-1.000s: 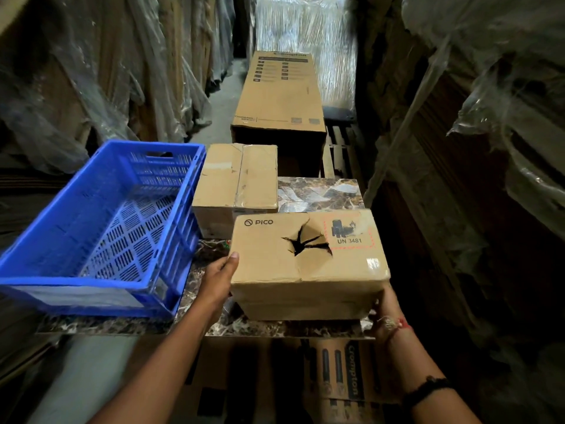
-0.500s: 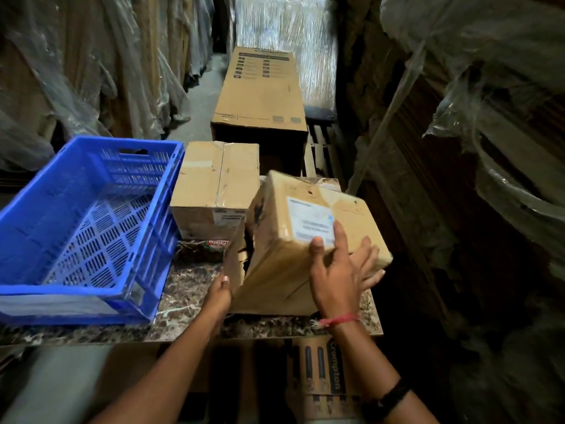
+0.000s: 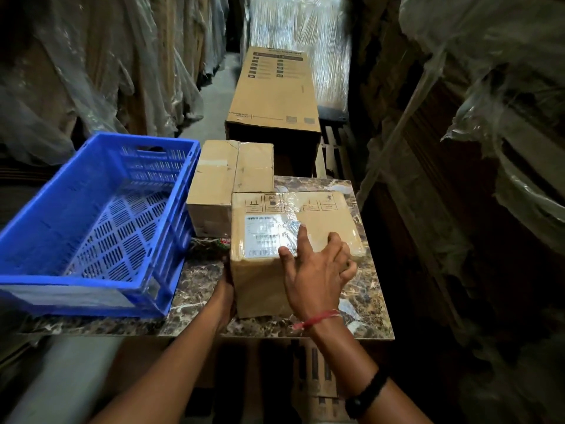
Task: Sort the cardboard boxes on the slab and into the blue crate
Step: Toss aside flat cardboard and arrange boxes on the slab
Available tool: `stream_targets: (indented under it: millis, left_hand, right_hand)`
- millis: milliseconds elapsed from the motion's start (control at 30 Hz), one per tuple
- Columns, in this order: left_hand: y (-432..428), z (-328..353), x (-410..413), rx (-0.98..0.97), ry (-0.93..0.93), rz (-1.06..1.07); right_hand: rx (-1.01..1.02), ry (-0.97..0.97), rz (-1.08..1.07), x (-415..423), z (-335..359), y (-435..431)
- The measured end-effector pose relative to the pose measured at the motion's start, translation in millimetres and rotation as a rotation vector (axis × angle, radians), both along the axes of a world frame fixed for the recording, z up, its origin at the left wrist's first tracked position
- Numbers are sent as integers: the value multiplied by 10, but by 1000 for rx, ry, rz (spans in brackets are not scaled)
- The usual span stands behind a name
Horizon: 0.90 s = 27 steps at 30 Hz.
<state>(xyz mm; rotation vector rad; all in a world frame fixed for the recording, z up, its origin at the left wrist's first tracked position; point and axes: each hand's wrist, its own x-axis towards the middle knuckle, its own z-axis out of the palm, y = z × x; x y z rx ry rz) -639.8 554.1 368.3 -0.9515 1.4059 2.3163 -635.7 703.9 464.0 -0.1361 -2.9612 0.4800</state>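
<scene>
A labelled cardboard box (image 3: 333, 215) lies on the marble slab (image 3: 367, 307), its white shipping label facing up. My right hand (image 3: 318, 270) rests on its top near edge, fingers spread over the label. My left hand (image 3: 227, 289) presses against the box's lower left side, mostly hidden behind it. A second, plain taped box (image 3: 226, 175) stands just behind and to the left, touching it. The blue crate (image 3: 91, 215) sits on the slab's left part and holds nothing.
A long brown carton (image 3: 275, 90) lies beyond the slab along the aisle. Plastic-wrapped stacks (image 3: 91, 71) line both sides closely. More printed cartons (image 3: 315, 371) stand under the slab's front edge. A wooden pallet (image 3: 336, 148) shows at the back right.
The box was rolled over from its torn PICO face onto another side, so the label face now lies flat on top. My right hand moved from its right end to its top.
</scene>
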Motion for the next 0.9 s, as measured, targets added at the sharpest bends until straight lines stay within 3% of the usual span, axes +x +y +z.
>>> stream_targets:
  millis: [100,167,233,300,400,500,667,900]
  left_hand:
    - [-35,163,47,-38,129,3]
    - [-112,283,69,-90,262,65]
    - [-168,382,71,-141,398,70]
    - [-145,504,79,-155,504,3]
    - [-57,623,33,-149,507,-54]
    - [-32,718,-22,-118,493,-79]
    - [-157,1112,-97,-295,358,-84]
    - [-213,1965,-1,-210,496,-72]
  right_hand:
    - [-458,225,-17,-47,137,303]
    - [-768,306,-172,-146,178,635]
    - [-1089,107,-278,-315,151,960]
    - [-1270,-205,-235,-435,115,1106]
    - [-1274,-391,-185,-468,81,1034]
    - [-1204,-351,-131,-457,143,951]
    - [-972,-338,-40,-381,576,959]
    - [-979,-267,31,-368,1303,839]
